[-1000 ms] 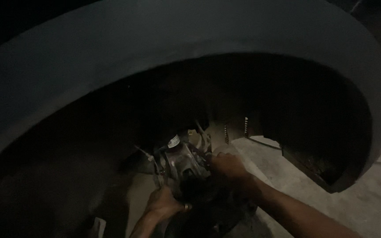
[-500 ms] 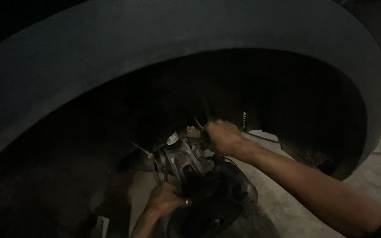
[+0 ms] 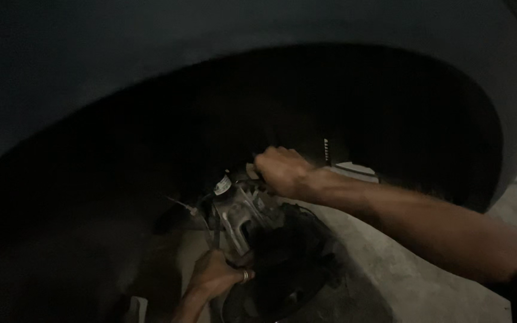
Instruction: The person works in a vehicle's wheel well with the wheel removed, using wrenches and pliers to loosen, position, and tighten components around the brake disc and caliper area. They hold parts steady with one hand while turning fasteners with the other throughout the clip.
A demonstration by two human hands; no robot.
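Note:
I look into a dark wheel arch [image 3: 390, 54] of a car with the wheel off. A grey metal hub and knuckle assembly [image 3: 237, 212] sits in the middle, with a dark round brake disc [image 3: 288, 263] below it. My left hand [image 3: 216, 275], a ring on one finger, grips the lower edge of the assembly. My right hand [image 3: 282, 170] is closed around a part at the top of the assembly, the arm stretching in from the right. What it grips is hidden in shadow.
A small white tag [image 3: 222, 185] hangs on a cable by the hub. A pale liner piece [image 3: 354, 170] shows at the back right of the arch. Grey concrete floor [image 3: 426, 293] lies below right. The arch's inside is mostly black.
My right hand has risen from the side of the hub to its top. The view has tilted upward. My left hand stays on the lower edge.

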